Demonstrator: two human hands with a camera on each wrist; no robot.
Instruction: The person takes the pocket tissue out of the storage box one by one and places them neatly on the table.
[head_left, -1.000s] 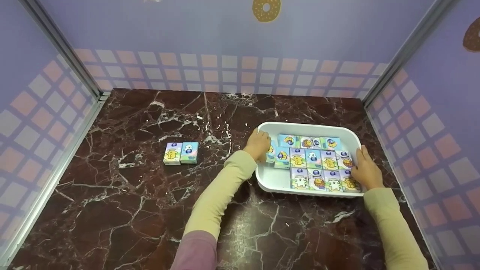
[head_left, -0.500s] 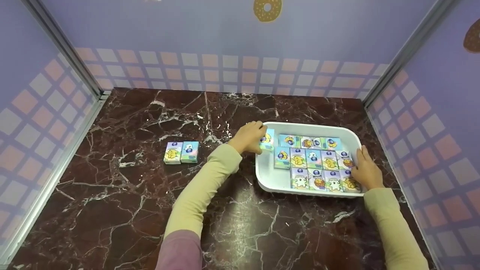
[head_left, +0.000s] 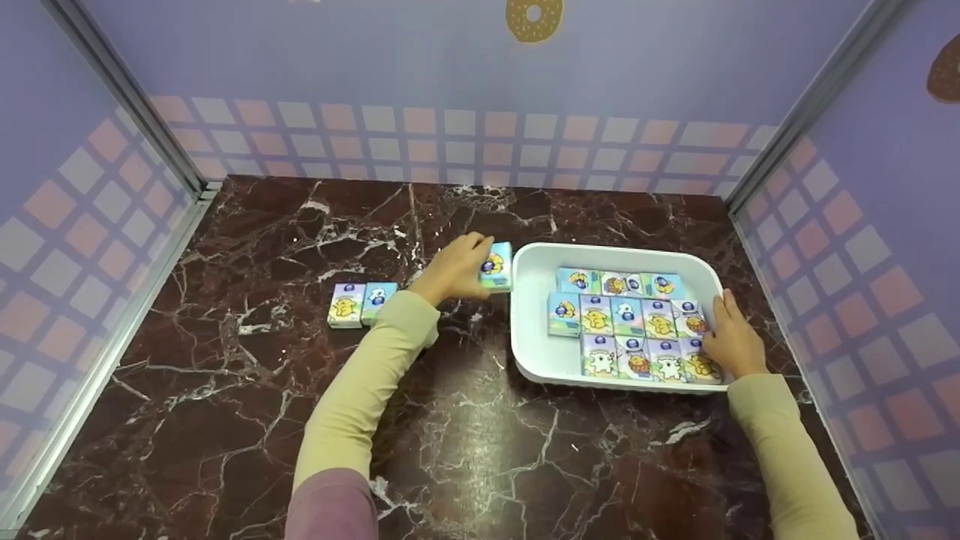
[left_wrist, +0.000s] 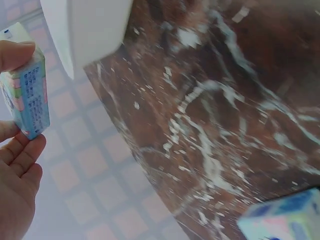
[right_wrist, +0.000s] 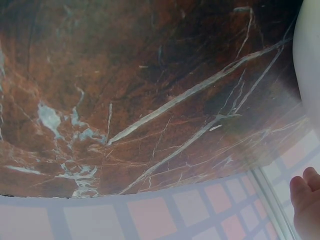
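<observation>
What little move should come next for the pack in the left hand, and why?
Probably carry the pack further left with the left hand and set it beside the two packs on the marbled table. It was inside the white tray a second ago and is now held just outside, while the right hand touches the tray's far right end.

R hand [right_wrist: 307, 206] & wht tray [right_wrist: 308, 65] part cut off @ R-wrist view's edge.

In the head view, pale glare is reflected at lower centre by the marble tabletop [head_left: 480, 450]. Both wrist views are hazed; at lower right of the left one, a carton [left_wrist: 284, 218] is blurred.
</observation>
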